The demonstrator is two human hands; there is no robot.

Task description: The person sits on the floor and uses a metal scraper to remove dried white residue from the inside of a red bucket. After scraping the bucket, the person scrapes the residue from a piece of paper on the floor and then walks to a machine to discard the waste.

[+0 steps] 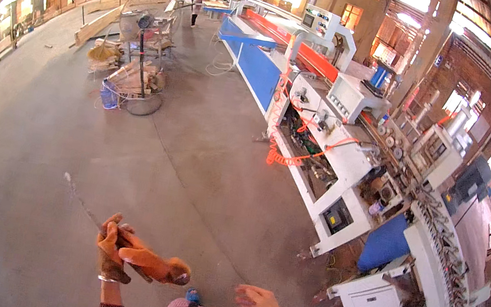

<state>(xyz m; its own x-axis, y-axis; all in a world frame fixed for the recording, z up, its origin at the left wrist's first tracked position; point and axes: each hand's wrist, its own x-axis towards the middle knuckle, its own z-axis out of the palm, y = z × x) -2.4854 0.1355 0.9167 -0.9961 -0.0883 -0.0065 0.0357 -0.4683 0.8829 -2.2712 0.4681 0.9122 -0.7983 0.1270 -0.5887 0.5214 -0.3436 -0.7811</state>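
Observation:
My left hand (113, 251), in a worn brown-orange work glove with a pale band at the wrist, is raised low in the view, left of centre. Its fingers are closed on a loose orange work glove (154, 262), which sticks out to the right with a darker, rounded end. A thin dark line with a pale tip (68, 177) runs up-left from this hand; whether it is held or lies on the floor I cannot tell. My right hand (262, 305) is bare, fingers stretched toward the left, holding nothing. Both forearms wear dark checked sleeves.
A long white and blue machine (334, 161) with a coiled orange air hose (283, 158) fills the right side. A curved chain conveyor (446, 262) stands nearest. At the left are a stand fan (145, 22) and wood scraps (135, 78). A person (199, 1) stands far back.

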